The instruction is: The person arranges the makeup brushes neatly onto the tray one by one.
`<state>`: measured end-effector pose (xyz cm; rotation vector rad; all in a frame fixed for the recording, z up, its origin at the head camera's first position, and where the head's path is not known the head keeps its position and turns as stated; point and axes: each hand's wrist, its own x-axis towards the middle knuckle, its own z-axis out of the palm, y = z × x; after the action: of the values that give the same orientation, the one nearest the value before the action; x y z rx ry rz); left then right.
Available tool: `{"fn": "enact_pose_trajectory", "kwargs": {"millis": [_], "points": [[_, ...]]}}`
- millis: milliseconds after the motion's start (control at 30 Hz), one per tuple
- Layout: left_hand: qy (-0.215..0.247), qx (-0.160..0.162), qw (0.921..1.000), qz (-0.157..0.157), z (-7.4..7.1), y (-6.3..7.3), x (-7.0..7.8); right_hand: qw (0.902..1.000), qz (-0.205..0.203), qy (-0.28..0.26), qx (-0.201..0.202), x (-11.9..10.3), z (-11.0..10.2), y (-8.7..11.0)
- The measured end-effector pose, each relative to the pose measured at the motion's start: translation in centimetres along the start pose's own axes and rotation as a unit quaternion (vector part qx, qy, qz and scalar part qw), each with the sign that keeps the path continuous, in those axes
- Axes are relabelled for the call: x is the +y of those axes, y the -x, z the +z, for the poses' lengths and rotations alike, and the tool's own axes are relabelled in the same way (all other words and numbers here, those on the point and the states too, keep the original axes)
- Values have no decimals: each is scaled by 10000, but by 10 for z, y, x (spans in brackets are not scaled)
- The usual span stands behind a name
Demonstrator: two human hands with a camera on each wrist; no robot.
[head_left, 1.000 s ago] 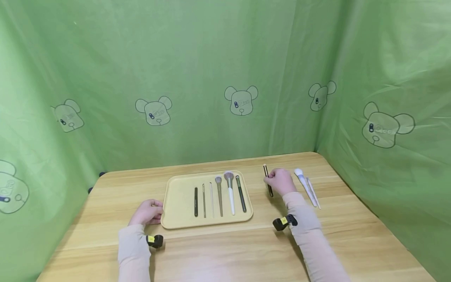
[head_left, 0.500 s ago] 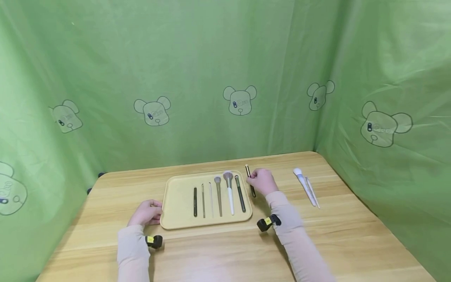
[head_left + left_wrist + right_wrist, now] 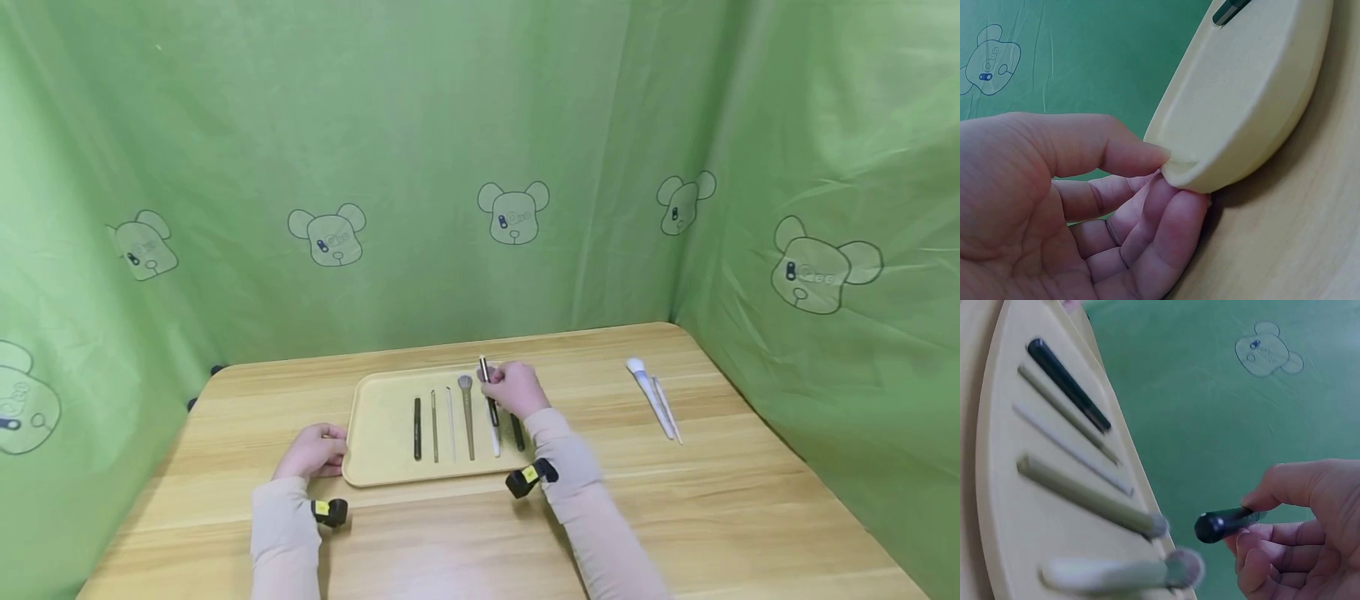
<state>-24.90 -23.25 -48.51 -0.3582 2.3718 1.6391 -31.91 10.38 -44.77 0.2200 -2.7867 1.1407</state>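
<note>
My right hand (image 3: 519,387) pinches a black makeup brush (image 3: 491,406) between thumb and fingers, above the right part of a pale yellow tray (image 3: 378,417). In the right wrist view, the brush's rounded black end (image 3: 1211,527) faces the camera. On the tray, several brushes lie in a row: a short black one (image 3: 417,429), two thin ones, a brown-handled brush (image 3: 469,417), a white-handled brush (image 3: 496,445) and a dark-handled one (image 3: 517,435). The held brush and right hand partly cover the last two. My left hand (image 3: 1097,206) grips the tray's left rim, thumb on top, fingers below.
To the right of the tray, a white fluffy brush (image 3: 651,397) and a thin white brush (image 3: 667,409) lie side by side on the wooden table (image 3: 750,500). Green curtains (image 3: 420,167) with bear-head prints stand at the back and sides.
My right hand has carried the black brush leftward, from the table right of the tray to above the tray's right part. The left hand stays on the tray's rim.
</note>
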Motion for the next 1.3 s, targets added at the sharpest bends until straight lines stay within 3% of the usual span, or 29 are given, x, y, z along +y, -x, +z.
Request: {"fn": "enact_pose_trajectory", "kwargs": {"millis": [533, 1100, 1300], "points": [[57, 7, 10000, 26, -1, -2, -1, 9861, 292, -1276, -1028, -43, 47, 5], [-65, 67, 9999, 59, 0, -1, 0, 9861, 598, -1138, -1056, -76, 92, 6], [-79, 90, 9999, 96, 1, 1, 1, 9902, 401, -857, -1024, -84, 102, 5]]}}
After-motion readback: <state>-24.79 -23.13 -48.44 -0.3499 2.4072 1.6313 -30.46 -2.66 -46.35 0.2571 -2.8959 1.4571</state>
